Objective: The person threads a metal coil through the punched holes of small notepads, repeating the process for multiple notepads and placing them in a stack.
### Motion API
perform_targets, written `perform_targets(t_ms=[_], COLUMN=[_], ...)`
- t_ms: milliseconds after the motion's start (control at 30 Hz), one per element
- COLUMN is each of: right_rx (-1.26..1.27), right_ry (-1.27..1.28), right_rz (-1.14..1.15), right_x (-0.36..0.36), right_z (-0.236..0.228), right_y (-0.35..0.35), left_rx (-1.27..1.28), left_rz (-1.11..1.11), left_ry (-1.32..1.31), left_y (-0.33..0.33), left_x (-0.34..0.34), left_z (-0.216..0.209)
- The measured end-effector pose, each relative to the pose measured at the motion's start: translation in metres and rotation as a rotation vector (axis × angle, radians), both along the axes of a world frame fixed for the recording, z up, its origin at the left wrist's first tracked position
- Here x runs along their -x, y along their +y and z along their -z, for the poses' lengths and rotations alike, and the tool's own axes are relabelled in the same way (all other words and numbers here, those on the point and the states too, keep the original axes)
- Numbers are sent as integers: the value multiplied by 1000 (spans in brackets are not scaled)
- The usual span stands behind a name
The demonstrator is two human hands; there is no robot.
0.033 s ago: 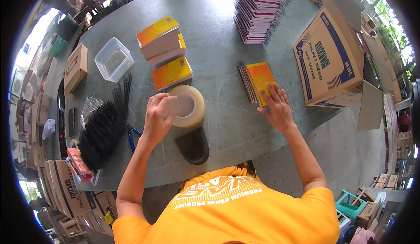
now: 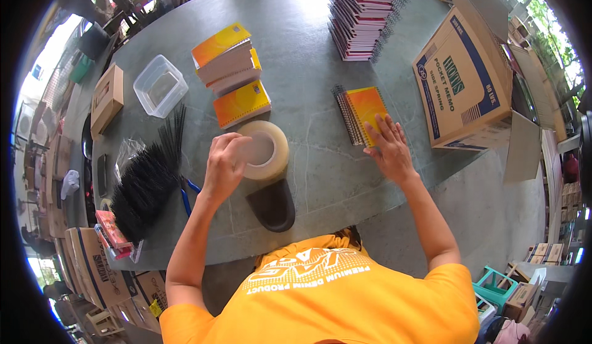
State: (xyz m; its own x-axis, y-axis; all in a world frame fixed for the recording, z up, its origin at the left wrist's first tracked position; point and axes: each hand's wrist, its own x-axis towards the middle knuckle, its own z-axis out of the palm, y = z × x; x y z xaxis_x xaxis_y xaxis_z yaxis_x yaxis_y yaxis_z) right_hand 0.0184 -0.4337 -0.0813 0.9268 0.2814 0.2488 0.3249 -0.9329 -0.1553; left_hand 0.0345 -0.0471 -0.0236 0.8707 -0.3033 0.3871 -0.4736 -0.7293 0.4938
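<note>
My left hand (image 2: 224, 164) is at the left rim of a wide roll of clear packing tape (image 2: 280, 154), thumb and fingers curled in against it. The roll sits above a dark, rounded base (image 2: 273, 207) on the table. To the right, my right hand (image 2: 391, 149) lies with its fingers stretched out over the near right corner of a small stack of yellow-orange spiral notebooks (image 2: 367, 109). Black wire spirals show along the left side of that stack. Beyond the tape, more yellow-orange notepads (image 2: 242, 103) stand in leaning piles.
A tall stack of red-covered spiral notebooks (image 2: 357, 26) stands at the back. An open cardboard box (image 2: 459, 85) is on the right. At left lie a clear plastic tub (image 2: 176, 97), many black wire spirals (image 2: 139, 193), blue-handled pliers (image 2: 187, 199) and a small brown box (image 2: 108, 102).
</note>
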Motion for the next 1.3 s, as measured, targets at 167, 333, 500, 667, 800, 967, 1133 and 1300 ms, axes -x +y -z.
perform_targets(t_ms=[167,333,500,667,800,967,1133,1300], right_rx=[-7,-48,-216,-507,-836,-1149,-1531,-1048], right_ry=[-8,-57,-209,-227,-211,466,634,124], right_rz=[30,32,-105,-239,-229,-340,-343,-252], right_x=[-10,-10,-13,-31,-46,-69,-54,-43], right_z=[-3,-15,-26,-19,-34,-12,3,-20], right_y=[9,21,31,76,152,188,209,222], left_rx=[0,-158,-301,-390,-280,271,1033,903], left_rz=[26,-101,-94,-86,-14,20,15,-65], left_ry=[2,-72,-159,-112,24,222,572,518], left_y=[6,29,42,37,22,28,20,8], left_x=[-7,-66,-85,-72,-38,-11,12,16], left_z=[9,35,60,43,-7,10,51,61])
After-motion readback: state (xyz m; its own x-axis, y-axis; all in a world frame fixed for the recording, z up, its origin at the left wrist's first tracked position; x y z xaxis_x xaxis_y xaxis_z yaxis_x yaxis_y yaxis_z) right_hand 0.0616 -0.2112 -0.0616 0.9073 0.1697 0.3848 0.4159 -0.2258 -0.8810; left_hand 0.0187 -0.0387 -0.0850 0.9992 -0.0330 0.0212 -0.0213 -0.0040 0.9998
